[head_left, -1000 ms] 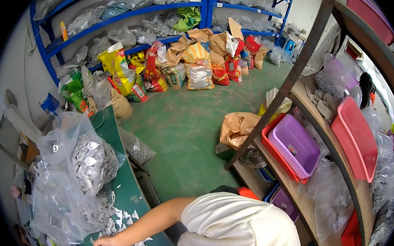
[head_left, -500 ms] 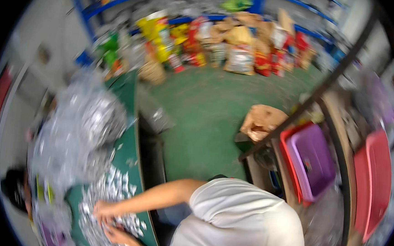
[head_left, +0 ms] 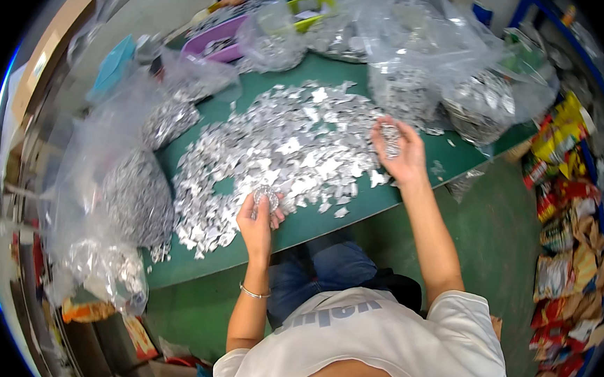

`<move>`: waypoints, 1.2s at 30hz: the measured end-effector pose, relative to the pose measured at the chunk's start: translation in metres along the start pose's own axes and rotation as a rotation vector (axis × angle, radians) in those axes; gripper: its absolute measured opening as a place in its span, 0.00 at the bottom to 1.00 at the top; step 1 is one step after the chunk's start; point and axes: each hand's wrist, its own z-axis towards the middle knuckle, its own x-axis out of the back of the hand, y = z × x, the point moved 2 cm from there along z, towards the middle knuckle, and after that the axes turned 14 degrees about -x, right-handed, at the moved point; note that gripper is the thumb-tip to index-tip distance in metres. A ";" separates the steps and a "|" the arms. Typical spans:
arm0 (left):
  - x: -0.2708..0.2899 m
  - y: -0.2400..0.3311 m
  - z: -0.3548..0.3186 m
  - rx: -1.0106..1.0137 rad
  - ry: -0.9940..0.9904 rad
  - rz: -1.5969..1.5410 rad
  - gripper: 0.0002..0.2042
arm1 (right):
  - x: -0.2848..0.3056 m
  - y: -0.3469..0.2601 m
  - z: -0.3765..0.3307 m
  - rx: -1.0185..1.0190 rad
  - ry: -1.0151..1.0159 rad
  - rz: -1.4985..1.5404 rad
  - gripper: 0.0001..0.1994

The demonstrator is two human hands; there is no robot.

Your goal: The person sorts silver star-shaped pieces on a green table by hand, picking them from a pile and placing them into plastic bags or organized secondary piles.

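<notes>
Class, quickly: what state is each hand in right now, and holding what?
Left hand: closed, thumb over a round, silvery, metallic-looking piece.
Right hand: cupped, holding small, silvery, metallic-looking pieces; their number cannot be told.

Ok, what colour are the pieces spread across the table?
Shiny silver; the pieces show best in the head view.

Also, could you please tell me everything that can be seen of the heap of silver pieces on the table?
The heap is a wide, uneven layer of small, flat, shiny pieces, metallic-looking, many with jagged outlines. It lies loose on the green table, which shows through in a few gaps. Clear plastic bags stand beside it. The hands are at its near and right edges.
</notes>
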 end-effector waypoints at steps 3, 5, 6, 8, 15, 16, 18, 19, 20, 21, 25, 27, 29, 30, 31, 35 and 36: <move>0.018 0.000 -0.022 0.005 0.100 0.015 0.10 | 0.015 -0.009 0.010 -0.012 0.022 -0.153 0.13; 0.023 -0.002 -0.032 -0.005 0.159 0.023 0.10 | 0.019 -0.012 0.013 -0.008 0.033 -0.262 0.13; 0.028 -0.005 -0.036 -0.026 0.180 0.051 0.10 | 0.025 -0.013 0.017 -0.024 -0.026 -0.298 0.13; 0.035 -0.011 -0.042 -0.061 0.218 0.105 0.10 | 0.019 -0.008 0.014 -0.078 -0.128 -0.377 0.12; 0.041 -0.024 -0.044 -0.212 0.338 0.229 0.10 | 0.007 0.008 0.023 0.050 0.219 -1.120 0.13; 0.041 -0.024 -0.044 -0.215 0.335 0.239 0.10 | 0.003 0.013 0.025 0.292 0.266 -1.416 0.15; 0.041 -0.025 -0.044 -0.210 0.338 0.237 0.09 | -0.005 0.032 0.026 0.820 0.347 -1.977 0.17; 0.042 -0.025 -0.043 -0.210 0.342 0.237 0.09 | -0.009 0.041 0.026 1.071 0.384 -2.162 0.17; 0.043 -0.025 -0.044 -0.206 0.345 0.234 0.09 | -0.010 0.048 0.028 0.973 0.423 -2.239 0.16; 0.043 -0.025 -0.045 -0.202 0.348 0.231 0.09 | -0.011 0.055 0.027 0.872 0.462 -2.312 0.15; 0.042 -0.025 -0.045 -0.223 0.344 0.215 0.09 | -0.026 0.097 0.022 0.684 0.403 -2.510 0.14; 0.041 -0.024 -0.044 -0.222 0.335 0.227 0.09 | -0.025 0.128 0.025 0.708 0.366 -2.584 0.15; 0.040 -0.024 -0.044 -0.224 0.332 0.227 0.09 | -0.029 0.140 0.031 0.693 0.187 -2.505 0.14; 0.040 -0.025 -0.043 -0.225 0.333 0.220 0.09 | -0.031 0.141 0.030 0.684 0.153 -2.480 0.14; 0.041 -0.025 -0.043 -0.228 0.336 0.215 0.09 | -0.033 0.145 0.029 0.676 0.113 -2.454 0.14; 0.043 -0.026 -0.044 -0.221 0.326 0.217 0.09 | -0.039 0.122 0.010 0.687 0.140 -2.202 0.16; 0.044 -0.027 -0.044 -0.221 0.322 0.223 0.09 | -0.037 0.110 0.006 0.712 0.191 -2.141 0.17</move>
